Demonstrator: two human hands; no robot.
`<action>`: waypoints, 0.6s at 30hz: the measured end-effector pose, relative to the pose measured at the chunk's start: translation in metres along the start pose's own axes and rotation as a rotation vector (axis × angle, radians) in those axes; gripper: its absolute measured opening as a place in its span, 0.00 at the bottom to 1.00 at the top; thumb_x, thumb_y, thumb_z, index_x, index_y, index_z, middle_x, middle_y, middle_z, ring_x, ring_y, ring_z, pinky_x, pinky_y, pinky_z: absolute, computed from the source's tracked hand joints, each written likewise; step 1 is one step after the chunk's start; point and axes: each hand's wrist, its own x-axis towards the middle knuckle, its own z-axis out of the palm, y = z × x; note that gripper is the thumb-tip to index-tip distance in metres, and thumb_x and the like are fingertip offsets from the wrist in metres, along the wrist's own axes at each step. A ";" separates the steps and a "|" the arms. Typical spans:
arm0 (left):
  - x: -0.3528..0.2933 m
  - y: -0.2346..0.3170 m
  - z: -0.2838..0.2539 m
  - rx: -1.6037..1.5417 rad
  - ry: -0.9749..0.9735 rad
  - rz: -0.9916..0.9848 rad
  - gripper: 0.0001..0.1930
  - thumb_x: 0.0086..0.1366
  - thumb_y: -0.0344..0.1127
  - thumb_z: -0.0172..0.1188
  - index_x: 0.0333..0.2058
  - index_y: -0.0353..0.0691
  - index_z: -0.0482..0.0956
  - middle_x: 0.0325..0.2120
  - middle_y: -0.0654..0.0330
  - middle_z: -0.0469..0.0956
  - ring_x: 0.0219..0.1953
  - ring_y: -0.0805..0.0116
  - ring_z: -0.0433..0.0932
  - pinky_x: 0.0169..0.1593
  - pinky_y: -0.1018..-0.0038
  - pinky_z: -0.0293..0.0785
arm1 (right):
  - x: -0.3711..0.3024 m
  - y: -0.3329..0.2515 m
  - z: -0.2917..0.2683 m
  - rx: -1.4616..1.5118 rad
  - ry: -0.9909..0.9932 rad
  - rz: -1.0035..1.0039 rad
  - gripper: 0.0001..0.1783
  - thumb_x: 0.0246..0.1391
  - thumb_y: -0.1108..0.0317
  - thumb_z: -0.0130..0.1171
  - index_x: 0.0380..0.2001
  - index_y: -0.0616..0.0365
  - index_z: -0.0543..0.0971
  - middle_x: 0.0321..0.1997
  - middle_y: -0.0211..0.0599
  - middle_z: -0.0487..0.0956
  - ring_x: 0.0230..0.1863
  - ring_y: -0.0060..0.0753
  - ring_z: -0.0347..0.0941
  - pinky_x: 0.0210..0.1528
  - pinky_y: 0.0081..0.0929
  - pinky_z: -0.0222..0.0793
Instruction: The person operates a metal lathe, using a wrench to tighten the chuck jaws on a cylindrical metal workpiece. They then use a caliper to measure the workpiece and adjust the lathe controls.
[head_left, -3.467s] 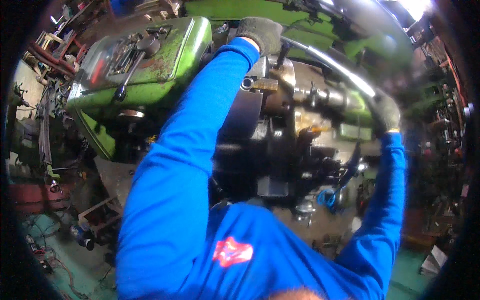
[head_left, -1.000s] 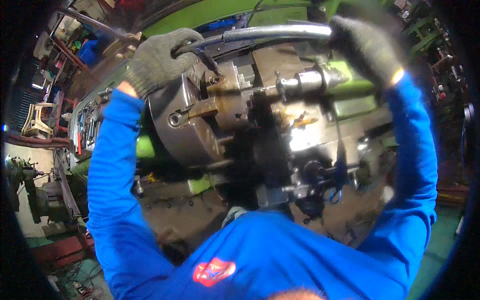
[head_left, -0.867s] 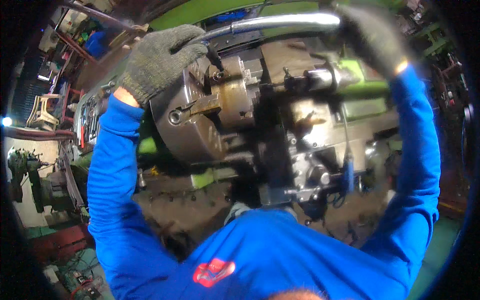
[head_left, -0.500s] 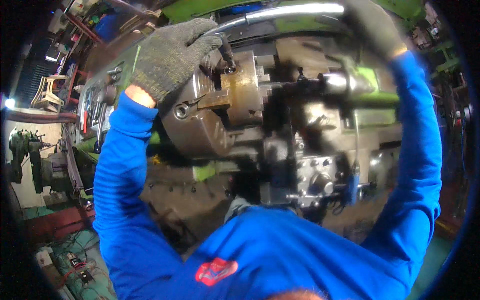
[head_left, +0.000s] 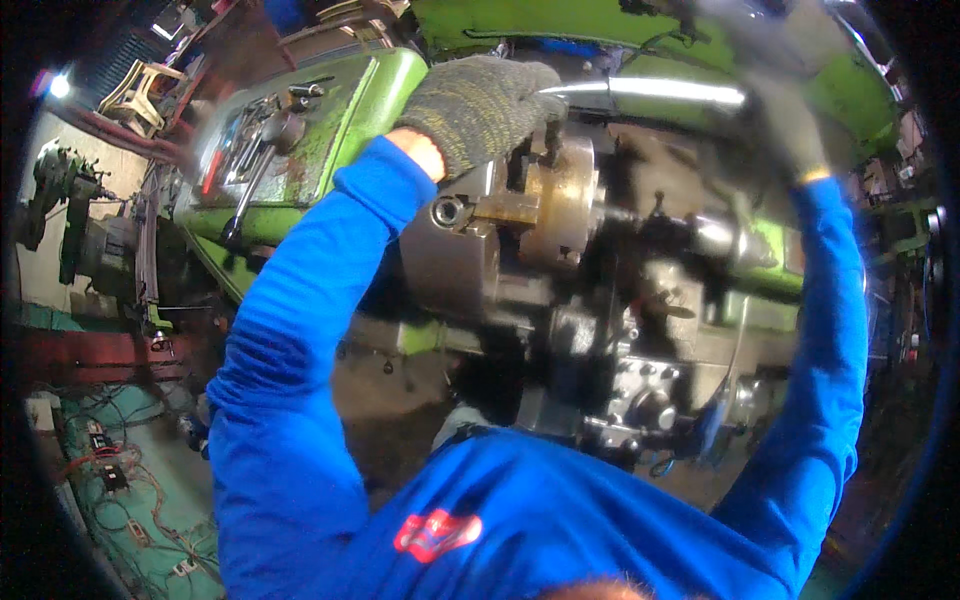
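Both my hands wear dark knitted work gloves. Above the large steel lathe chuck (head_left: 450,265), my left hand (head_left: 480,112) is closed, its fingers curled over the head of a chuck key (head_left: 547,143) that stands at the chuck's top. A long shiny metal pipe (head_left: 670,91) runs from that hand to the right. At the pipe's far end my right hand (head_left: 790,120) is smeared by motion, seemingly closed round it. A brownish round workpiece (head_left: 562,200) sits between the chuck jaws (head_left: 505,210).
Left of the chuck is the green headstock (head_left: 350,130), with hand tools (head_left: 250,140) lying on it. The tailstock (head_left: 745,240) stands to the right. Nearer me is a carriage with a bolted tool post (head_left: 645,390). Cables and sockets (head_left: 120,480) lie on the green floor at lower left.
My view has swung left, so the lathe sits farther right and lower, and more headstock shows. The pipe's right end has come somewhat nearer me relative to the chuck; both hands stay on their places.
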 end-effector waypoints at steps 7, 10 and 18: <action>0.012 -0.038 0.005 0.007 0.001 -0.003 0.15 0.63 0.50 0.59 0.45 0.55 0.85 0.40 0.57 0.86 0.47 0.53 0.84 0.52 0.60 0.77 | -0.007 -0.025 -0.064 0.014 0.092 0.015 0.15 0.60 0.54 0.63 0.39 0.54 0.79 0.38 0.52 0.81 0.45 0.60 0.79 0.45 0.54 0.73; 0.015 -0.048 0.011 0.053 -0.001 -0.047 0.16 0.61 0.49 0.59 0.45 0.55 0.86 0.42 0.55 0.86 0.48 0.50 0.83 0.54 0.58 0.76 | -0.028 -0.050 -0.105 -0.098 -0.018 0.101 0.13 0.60 0.56 0.62 0.38 0.54 0.79 0.36 0.52 0.81 0.42 0.62 0.79 0.42 0.53 0.73; 0.043 -0.040 0.006 0.210 -0.216 0.102 0.15 0.59 0.46 0.59 0.43 0.53 0.87 0.41 0.54 0.86 0.47 0.49 0.83 0.51 0.53 0.78 | -0.157 -0.107 -0.150 0.119 -0.245 0.338 0.11 0.58 0.64 0.64 0.41 0.55 0.78 0.34 0.47 0.80 0.36 0.59 0.76 0.39 0.49 0.72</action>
